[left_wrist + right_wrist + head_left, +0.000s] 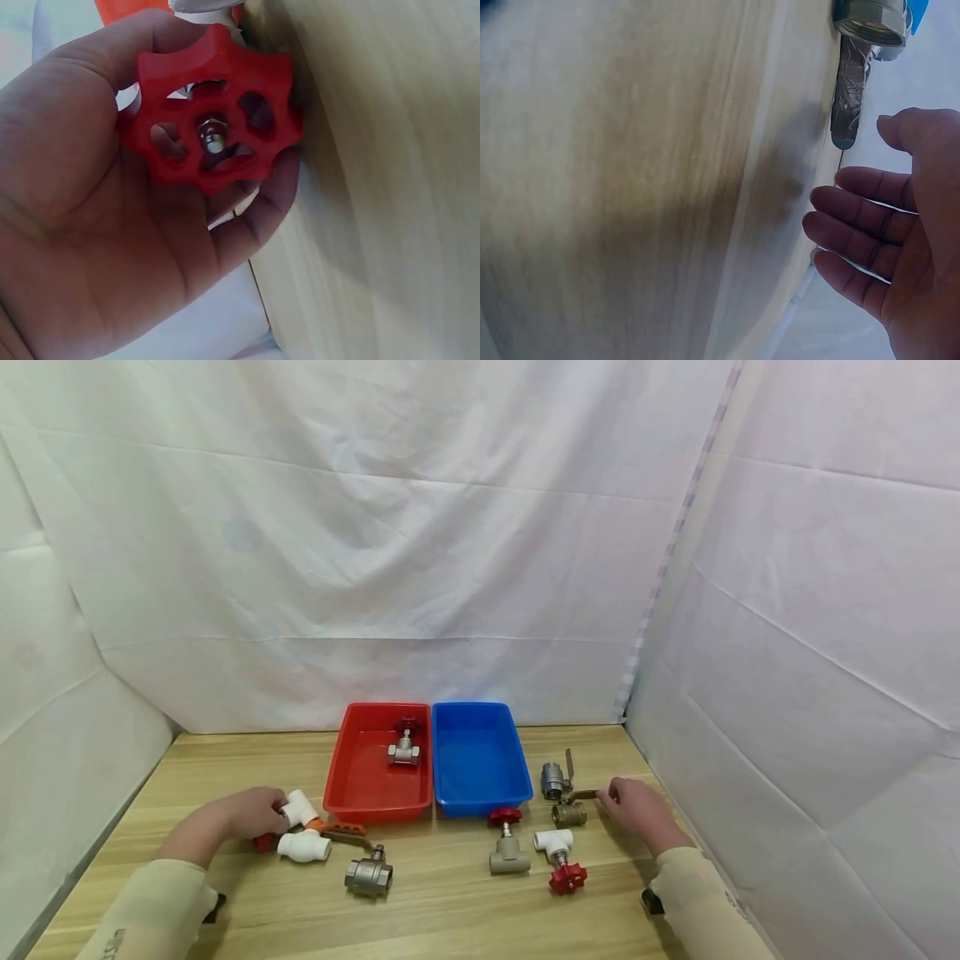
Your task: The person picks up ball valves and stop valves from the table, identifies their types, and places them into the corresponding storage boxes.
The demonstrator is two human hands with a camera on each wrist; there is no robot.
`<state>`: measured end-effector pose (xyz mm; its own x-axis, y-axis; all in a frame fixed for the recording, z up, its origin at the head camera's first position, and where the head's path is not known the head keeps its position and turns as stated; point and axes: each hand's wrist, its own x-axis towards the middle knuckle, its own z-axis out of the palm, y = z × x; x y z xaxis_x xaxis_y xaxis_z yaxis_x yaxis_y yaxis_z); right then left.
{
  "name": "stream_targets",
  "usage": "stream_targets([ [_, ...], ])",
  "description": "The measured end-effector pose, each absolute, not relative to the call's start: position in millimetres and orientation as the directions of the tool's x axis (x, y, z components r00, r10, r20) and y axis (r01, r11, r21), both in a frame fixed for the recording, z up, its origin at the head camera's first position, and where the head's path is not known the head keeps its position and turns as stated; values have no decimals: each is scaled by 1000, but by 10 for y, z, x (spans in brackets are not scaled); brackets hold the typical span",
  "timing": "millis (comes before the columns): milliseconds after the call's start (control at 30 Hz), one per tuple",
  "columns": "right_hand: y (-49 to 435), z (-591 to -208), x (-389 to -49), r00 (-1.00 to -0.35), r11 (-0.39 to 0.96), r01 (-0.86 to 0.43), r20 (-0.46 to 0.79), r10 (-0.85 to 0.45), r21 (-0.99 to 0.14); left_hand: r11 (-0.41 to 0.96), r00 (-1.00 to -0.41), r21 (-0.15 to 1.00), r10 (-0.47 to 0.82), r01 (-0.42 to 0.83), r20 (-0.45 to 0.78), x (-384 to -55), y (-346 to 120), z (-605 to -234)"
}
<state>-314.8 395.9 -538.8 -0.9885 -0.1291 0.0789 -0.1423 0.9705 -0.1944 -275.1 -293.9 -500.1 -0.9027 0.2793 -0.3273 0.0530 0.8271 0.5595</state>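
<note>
My left hand (258, 812) grips a white tee-shaped stop valve (300, 807) on the left of the table. In the left wrist view, thumb and fingers curl round it just behind its red handwheel (215, 64), beside the wood. My right hand (637, 810) holds nothing, its fingers loosely bent. Its fingertips are close to the lever of a brass ball valve (570, 815); the right wrist view shows a gap between hand and lever (849, 105). Behind that valve stands a silver ball valve (552, 781).
A red tray (339, 756) holds a metal handwheel valve (403, 750); a blue tray (519, 756) adjoins it. Near my left hand lie a white ball valve (303, 846) and a large metal ball valve (369, 877). Grey (509, 858) and white (553, 841) handwheel valves lie front right.
</note>
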Motion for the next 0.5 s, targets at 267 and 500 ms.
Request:
stream_targets([
  [267, 3963, -5428, -3156, -989, 970, -142, 78, -129, -198, 824, -909, 559, 299, 93, -289, -2786, -2951, -5049],
  [500, 3956, -5423, -3149, -990, 970, -132, 71, -120, -205, 823, -911, 559, 298, 95, -285, -2779, -2946, -5047],
])
